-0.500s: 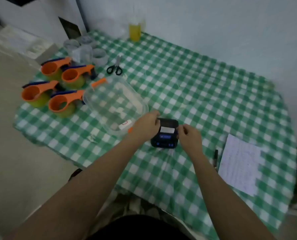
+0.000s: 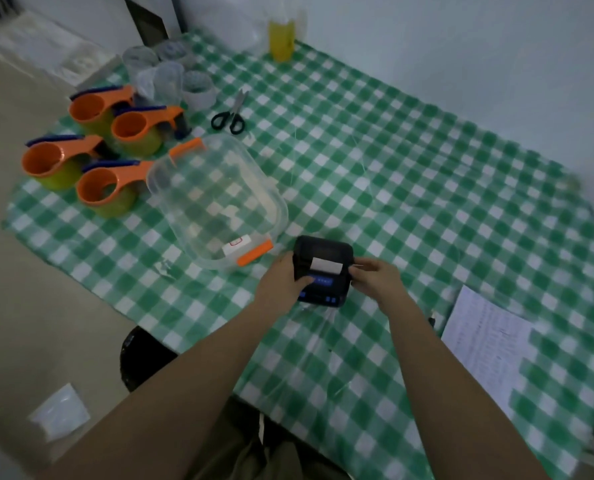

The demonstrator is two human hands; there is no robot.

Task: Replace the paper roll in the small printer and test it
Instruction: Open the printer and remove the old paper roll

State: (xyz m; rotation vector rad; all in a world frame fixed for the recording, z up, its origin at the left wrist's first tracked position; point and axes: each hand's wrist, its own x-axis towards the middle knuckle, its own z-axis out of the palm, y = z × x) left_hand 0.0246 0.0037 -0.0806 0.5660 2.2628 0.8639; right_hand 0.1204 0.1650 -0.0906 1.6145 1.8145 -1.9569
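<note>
Green checked cloth (image 2: 392, 174) covers the table. Left hand (image 2: 281, 284) grips the printer (image 2: 324, 271) from its left, thumb on the panel; right hand (image 2: 375, 277) pinches its right edge. Paper (image 2: 326, 264) pokes up between them, nearer the right. Since before, the thumb has slid onto the buttons.

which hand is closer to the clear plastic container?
Left. The left hand grips the printer's left side, just below the clear container's orange-latched near corner. The right hand is on the printer's far side, farther from the container.
</note>
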